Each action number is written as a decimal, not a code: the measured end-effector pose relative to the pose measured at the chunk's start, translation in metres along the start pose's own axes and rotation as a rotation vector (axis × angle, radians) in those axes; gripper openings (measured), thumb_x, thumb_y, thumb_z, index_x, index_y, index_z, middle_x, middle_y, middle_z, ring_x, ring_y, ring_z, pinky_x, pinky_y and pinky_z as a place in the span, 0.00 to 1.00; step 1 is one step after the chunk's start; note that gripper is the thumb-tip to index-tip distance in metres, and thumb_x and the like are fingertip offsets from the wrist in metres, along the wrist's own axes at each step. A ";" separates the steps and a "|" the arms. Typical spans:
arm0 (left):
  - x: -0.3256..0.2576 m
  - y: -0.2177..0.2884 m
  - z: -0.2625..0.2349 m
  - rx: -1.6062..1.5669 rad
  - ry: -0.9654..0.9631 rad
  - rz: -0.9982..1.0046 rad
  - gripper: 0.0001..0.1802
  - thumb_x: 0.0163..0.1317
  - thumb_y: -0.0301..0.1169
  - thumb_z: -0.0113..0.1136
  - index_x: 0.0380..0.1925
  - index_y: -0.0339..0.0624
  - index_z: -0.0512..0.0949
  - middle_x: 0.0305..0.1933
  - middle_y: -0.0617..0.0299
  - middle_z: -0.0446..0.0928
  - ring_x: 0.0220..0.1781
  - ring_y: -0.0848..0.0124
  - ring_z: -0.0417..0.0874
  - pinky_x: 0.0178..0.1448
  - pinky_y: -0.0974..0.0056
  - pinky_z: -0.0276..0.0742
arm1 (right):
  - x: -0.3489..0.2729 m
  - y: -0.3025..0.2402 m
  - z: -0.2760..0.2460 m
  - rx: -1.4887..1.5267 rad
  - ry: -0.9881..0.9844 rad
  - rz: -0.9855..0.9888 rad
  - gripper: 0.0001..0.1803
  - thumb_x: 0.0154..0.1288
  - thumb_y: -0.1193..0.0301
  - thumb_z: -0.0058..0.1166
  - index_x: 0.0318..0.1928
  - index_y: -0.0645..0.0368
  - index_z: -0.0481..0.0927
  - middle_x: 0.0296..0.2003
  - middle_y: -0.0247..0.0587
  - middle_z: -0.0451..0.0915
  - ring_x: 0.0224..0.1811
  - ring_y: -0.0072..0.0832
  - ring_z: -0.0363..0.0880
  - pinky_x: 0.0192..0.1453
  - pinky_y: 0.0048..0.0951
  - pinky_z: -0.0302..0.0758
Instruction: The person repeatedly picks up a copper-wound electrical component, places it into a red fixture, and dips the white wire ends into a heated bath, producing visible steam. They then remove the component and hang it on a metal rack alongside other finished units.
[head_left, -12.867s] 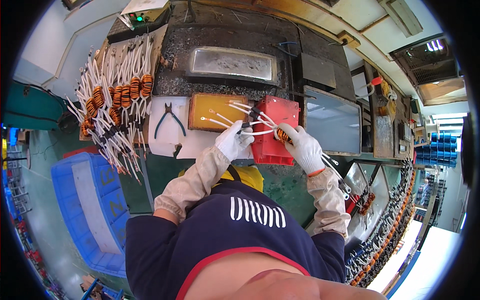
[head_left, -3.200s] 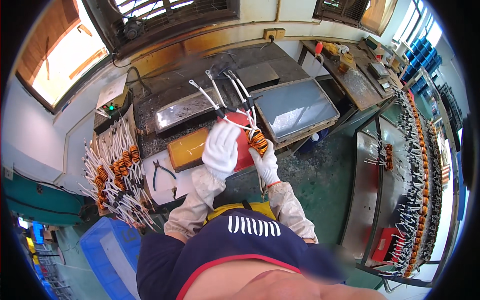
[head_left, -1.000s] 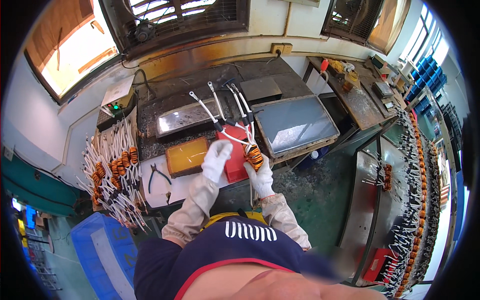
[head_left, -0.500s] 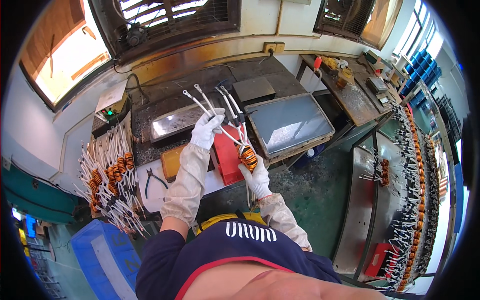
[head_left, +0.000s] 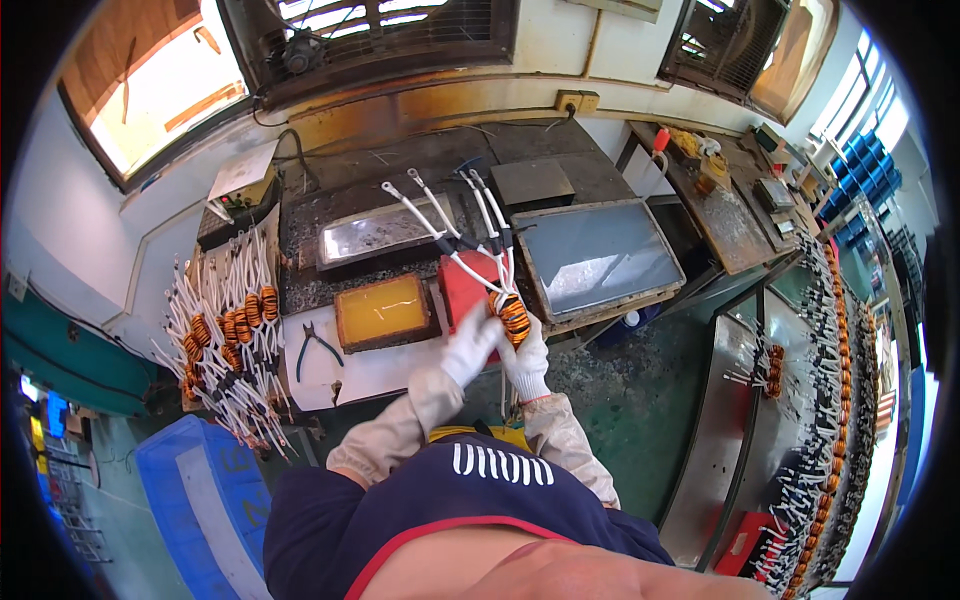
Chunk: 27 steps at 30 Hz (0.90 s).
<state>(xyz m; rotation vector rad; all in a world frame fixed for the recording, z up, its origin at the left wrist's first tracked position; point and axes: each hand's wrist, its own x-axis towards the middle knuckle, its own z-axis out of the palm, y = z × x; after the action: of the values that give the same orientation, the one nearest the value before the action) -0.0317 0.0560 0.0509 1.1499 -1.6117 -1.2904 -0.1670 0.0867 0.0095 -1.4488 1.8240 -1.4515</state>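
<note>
Right gloved hand [head_left: 527, 362] – gripping orange-and-black wound coil [head_left: 513, 314], white leads fanned up, beside red box [head_left: 463, 287] | left gloved hand [head_left: 470, 345] – touching it, grip unclear | best keep leads apart.
</note>
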 end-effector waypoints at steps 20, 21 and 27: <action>-0.007 -0.051 -0.007 0.021 -0.076 0.202 0.31 0.67 0.31 0.61 0.68 0.40 0.66 0.62 0.48 0.74 0.62 0.59 0.80 0.65 0.60 0.76 | -0.007 0.014 0.011 0.094 0.051 0.000 0.35 0.57 0.65 0.70 0.63 0.58 0.70 0.46 0.50 0.84 0.48 0.41 0.85 0.53 0.37 0.79; -0.007 -0.047 -0.008 0.034 -0.092 0.187 0.30 0.67 0.30 0.61 0.68 0.39 0.66 0.63 0.48 0.74 0.63 0.60 0.79 0.66 0.60 0.74 | -0.007 0.013 0.010 0.083 0.059 -0.012 0.35 0.57 0.65 0.71 0.63 0.58 0.70 0.47 0.50 0.84 0.48 0.42 0.85 0.53 0.37 0.79; -0.007 -0.044 -0.010 0.040 -0.109 0.157 0.30 0.68 0.29 0.59 0.69 0.37 0.65 0.64 0.47 0.72 0.66 0.59 0.77 0.70 0.58 0.72 | -0.008 0.006 0.007 0.055 0.055 0.001 0.35 0.57 0.64 0.71 0.63 0.59 0.70 0.47 0.50 0.83 0.49 0.43 0.85 0.54 0.39 0.79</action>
<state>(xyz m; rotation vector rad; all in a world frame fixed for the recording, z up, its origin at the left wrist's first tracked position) -0.0124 0.0562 0.0091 0.9694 -1.7778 -1.2416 -0.1610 0.0903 -0.0006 -1.3950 1.8014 -1.5430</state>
